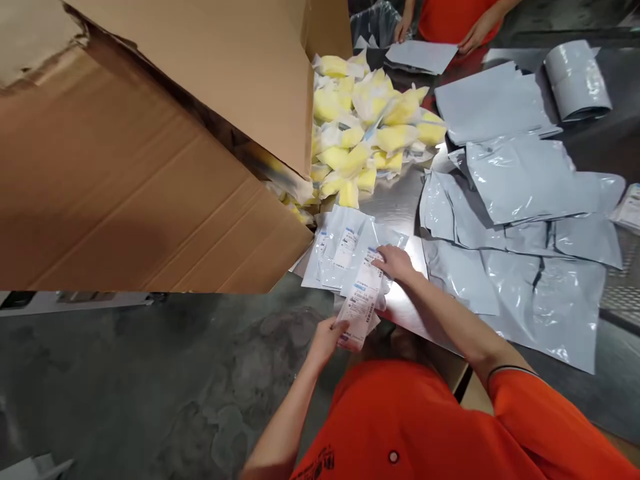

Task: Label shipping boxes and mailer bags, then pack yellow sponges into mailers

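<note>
A strip of printed shipping labels (356, 313) runs between my two hands at the table's near edge. Its lower end is pinched by my left hand (327, 340), thumb on top. Higher up, the fingers of my right hand (396, 263) are closed on the label at the strip's upper end, over a pale plastic mailing bag. Under and beside it lie several overlapping mailing bags (327, 270), some bearing white labels. Behind them is a heap of yellow items in whitish wrapping (357, 160).
A large cardboard box (150, 180) rises on the left, its corner close to the labelled bags. Stacked grey mailing bags (530, 180) cover the table on the right, with a curled roll (577, 80) behind. Across the table, another person's hands (475, 33) hold a grey bag (423, 55).
</note>
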Tool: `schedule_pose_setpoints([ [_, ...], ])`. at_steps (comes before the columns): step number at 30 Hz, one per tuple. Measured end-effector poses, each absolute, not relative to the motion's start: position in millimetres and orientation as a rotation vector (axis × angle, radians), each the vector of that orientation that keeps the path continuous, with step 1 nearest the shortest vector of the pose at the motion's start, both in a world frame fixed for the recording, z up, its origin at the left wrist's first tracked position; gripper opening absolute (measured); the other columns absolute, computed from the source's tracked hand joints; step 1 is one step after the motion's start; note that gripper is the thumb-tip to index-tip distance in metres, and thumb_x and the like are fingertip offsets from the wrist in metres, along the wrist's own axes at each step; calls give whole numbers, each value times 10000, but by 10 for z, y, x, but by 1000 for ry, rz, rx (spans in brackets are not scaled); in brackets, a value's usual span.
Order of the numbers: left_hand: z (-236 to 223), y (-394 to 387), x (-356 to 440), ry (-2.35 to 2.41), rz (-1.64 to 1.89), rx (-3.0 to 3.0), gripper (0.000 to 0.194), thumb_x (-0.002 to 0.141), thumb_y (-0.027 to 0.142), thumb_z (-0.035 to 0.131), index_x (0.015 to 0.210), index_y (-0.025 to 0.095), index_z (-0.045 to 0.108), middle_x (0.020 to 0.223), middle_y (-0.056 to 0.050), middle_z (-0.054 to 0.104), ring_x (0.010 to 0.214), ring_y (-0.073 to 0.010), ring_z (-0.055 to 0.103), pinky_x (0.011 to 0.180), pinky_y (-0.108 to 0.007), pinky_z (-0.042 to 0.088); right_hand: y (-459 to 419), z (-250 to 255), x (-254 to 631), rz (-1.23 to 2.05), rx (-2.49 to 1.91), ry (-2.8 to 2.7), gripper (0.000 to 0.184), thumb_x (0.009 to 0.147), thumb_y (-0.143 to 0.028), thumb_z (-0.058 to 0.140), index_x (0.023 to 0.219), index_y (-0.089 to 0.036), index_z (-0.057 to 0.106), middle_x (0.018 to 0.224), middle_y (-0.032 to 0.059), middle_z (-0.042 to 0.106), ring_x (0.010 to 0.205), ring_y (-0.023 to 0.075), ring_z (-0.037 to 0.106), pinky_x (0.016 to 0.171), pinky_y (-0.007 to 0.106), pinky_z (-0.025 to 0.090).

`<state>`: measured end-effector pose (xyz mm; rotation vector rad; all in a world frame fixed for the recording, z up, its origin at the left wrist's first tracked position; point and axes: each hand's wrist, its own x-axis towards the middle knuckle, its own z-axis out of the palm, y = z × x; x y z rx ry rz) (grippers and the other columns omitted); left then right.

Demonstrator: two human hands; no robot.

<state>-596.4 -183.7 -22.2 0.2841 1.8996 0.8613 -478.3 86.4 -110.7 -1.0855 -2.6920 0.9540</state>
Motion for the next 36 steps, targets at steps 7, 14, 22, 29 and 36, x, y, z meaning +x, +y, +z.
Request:
schedule_pose_setpoints([
  [7,-227,-2250,-6136,2019,713,375,419,678,568,652,601,158,615,549,21,505,554,-132,433,541,-241,305,344,-1088,-5012,782,-1180,-2576,643,975,-430,359,1526,-106,287,1372,213,508,1219,354,477,1019,498,408],
  [14,-221,-2621,-6242,2016,606,333,471,671,620,660,601,156,622,520,25,488,519,-122,410,511,-234,276,-203,-1409,-5501,1043,-1107,-2498,630,996,-398,268,1540,-82,245,1597,165,243,1494,327,143,1189,574,166],
  [22,279,-2825,-6325,2030,775,267,473,719,615,650,816,161,741,759,-40,706,723,-212,601,651,-270,442,-4,-1205,-5826,851,-1004,-2666,733,953,-555,415,1545,-144,276,1624,154,153,1500,362,74,1196,599,68],
  [29,153,-2192,-6281,1943,820,484,444,707,592,669,814,173,771,839,-61,749,817,-253,654,717,-298,494,724,-962,-4083,592,-1187,-2382,574,982,-466,357,1459,-153,430,1537,141,372,1470,287,226,1180,513,249],
  [36,-212,-1878,-6098,1563,961,193,548,594,624,791,842,140,731,808,-90,745,718,-222,669,695,-327,530,-43,-1359,-3269,592,-1704,-2389,682,960,-502,370,1494,-78,344,1530,254,329,1391,435,324,1037,626,369],
])
